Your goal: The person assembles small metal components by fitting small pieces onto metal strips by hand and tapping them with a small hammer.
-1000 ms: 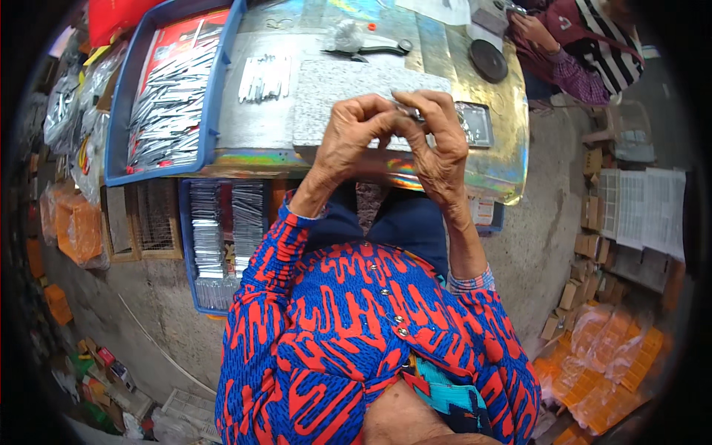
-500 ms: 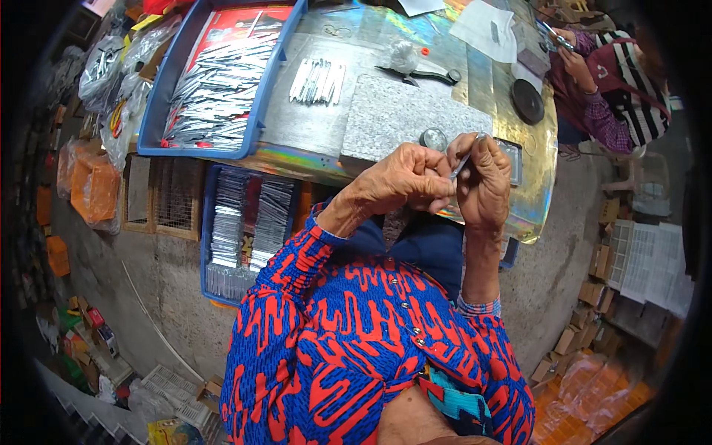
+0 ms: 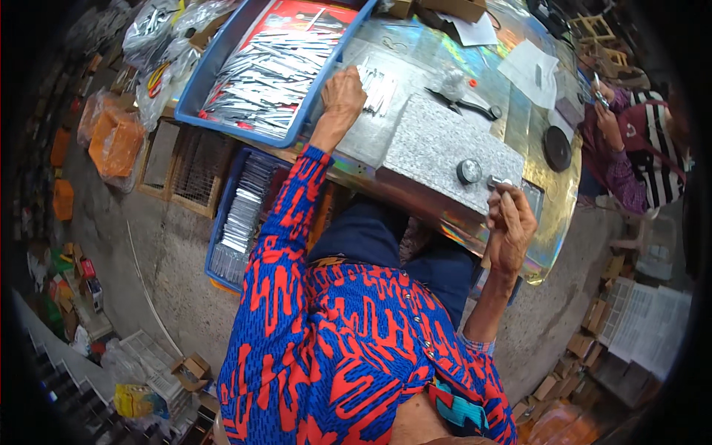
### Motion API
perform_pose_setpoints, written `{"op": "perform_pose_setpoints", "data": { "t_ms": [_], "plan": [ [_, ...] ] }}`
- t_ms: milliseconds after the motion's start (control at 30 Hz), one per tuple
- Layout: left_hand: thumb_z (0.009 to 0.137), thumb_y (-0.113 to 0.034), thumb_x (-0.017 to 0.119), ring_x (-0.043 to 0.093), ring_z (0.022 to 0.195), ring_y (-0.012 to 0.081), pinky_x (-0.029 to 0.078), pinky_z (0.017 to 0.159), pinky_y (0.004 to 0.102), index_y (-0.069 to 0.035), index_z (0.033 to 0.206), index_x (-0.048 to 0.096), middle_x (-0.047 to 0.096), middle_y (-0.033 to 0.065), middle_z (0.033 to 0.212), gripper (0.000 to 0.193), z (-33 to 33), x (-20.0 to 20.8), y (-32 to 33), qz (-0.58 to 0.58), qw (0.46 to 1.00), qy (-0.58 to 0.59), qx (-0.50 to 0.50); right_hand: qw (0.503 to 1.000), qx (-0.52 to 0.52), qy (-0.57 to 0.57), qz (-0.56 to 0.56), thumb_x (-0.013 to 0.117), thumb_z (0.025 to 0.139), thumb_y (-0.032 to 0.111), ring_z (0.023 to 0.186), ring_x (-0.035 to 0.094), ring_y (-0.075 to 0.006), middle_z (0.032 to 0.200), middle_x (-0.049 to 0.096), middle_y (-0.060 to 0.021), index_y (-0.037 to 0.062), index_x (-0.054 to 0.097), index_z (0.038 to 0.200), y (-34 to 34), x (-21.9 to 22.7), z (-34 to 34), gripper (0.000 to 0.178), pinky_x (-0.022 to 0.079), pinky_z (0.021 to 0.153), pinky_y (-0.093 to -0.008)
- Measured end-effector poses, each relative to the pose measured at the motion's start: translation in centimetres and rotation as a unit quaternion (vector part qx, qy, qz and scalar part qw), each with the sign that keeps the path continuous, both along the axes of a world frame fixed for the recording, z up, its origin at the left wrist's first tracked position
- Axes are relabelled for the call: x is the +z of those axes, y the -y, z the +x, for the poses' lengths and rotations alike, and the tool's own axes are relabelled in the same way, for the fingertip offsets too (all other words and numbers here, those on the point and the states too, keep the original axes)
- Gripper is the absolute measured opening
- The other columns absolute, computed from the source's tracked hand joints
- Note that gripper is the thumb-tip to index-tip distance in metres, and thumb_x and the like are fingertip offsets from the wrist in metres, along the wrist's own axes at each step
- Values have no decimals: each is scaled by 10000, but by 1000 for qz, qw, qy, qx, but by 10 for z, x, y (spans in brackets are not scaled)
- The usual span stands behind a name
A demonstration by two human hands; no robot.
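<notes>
My left hand reaches far forward, fingers curled together, at the left end of a row of thin silver metal pieces. What its fingertips hold, if anything, is hidden. A blue tray heaped with loose silver pieces stands just left of that hand. Near the right end of a speckled grey stone slab, my right hand is closed on what looks like a small hammer, its metal head above the fingers and a pale handle end below. A round, dark-rimmed disc sits on the slab beside it.
Behind the slab lie black-handled pliers, a clear plastic bag and paper sheets. A black round lid rests toward the right table edge. Below the table's left side, a blue crate holds stacked silver pieces. A co-worker sits at right.
My hands, together over the slab's front edge before, have parted. The left has gone forward and left to the silver row; the right is now lower by the slab. The view has shifted.
</notes>
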State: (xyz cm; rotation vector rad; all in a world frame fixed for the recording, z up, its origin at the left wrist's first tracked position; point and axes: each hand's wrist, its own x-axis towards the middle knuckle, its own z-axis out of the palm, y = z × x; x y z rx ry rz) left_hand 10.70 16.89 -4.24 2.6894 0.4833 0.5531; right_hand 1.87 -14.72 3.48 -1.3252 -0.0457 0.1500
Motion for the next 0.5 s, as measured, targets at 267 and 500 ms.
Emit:
{"op": "perform_pose_setpoints", "data": {
  "t_ms": [267, 500],
  "plan": [
    [733, -29, 533, 617, 798, 347, 510, 667, 419, 54, 914, 567, 578, 219, 936, 202, 18, -27, -12, 67, 995, -49, 50, 1000, -11, -7, 27, 526, 862, 72, 585, 485, -51, 769, 569, -60, -41, 554, 996, 17, -11, -8, 178, 378, 472, -174],
    [710, -3, 509, 592, 735, 369, 486, 638, 436, -27, 807, 549, 567, 178, 869, 108, -12, -1, -4, -1, 998, 50, -44, 999, -40, -16, 29, 522, 867, 73, 580, 486, -47, 761, 574, -57, -35, 558, 998, 28, -17, -4, 173, 384, 469, -167]
  ]
}}
